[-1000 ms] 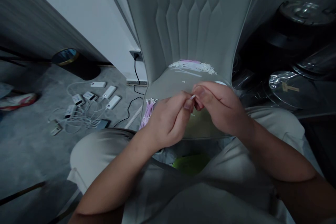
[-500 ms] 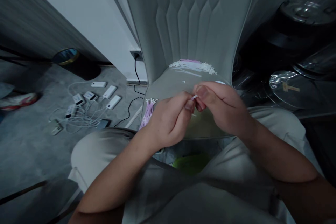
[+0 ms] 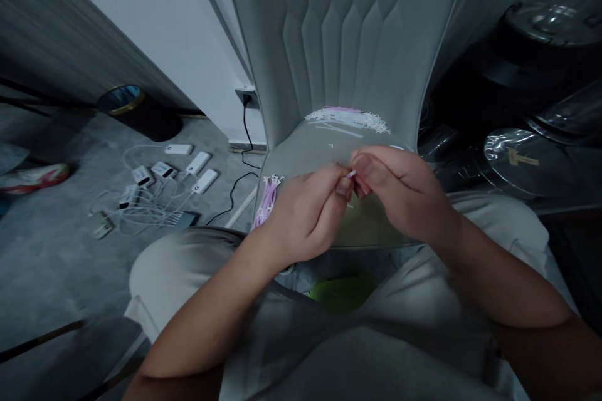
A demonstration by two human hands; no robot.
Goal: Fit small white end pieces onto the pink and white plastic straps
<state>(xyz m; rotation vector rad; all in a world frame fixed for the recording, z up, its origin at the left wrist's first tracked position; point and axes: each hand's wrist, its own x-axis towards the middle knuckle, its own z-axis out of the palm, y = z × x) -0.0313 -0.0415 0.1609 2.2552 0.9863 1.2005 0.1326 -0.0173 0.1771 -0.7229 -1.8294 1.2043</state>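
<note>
My left hand (image 3: 303,216) and my right hand (image 3: 399,191) meet fingertip to fingertip over the seat of a grey padded chair (image 3: 301,160). Both are closed in a pinch on one small white plastic piece (image 3: 350,173) held between them. A bundle of pink and white strips (image 3: 266,200) lies on the seat's left edge, just left of my left hand. A heap of white and pink pieces (image 3: 348,118) lies at the back of the seat, against the chair's backrest (image 3: 348,31).
Several white power banks with tangled white cables (image 3: 155,191) lie on the grey floor at left, with a black cable (image 3: 244,131) running to a wall socket. A dark round bin (image 3: 136,113) stands by the wall. Shiny wrapped round objects (image 3: 527,156) crowd the right side.
Both hands stay pinched together on the small white piece. The view has shifted slightly; the fingers have barely moved.
</note>
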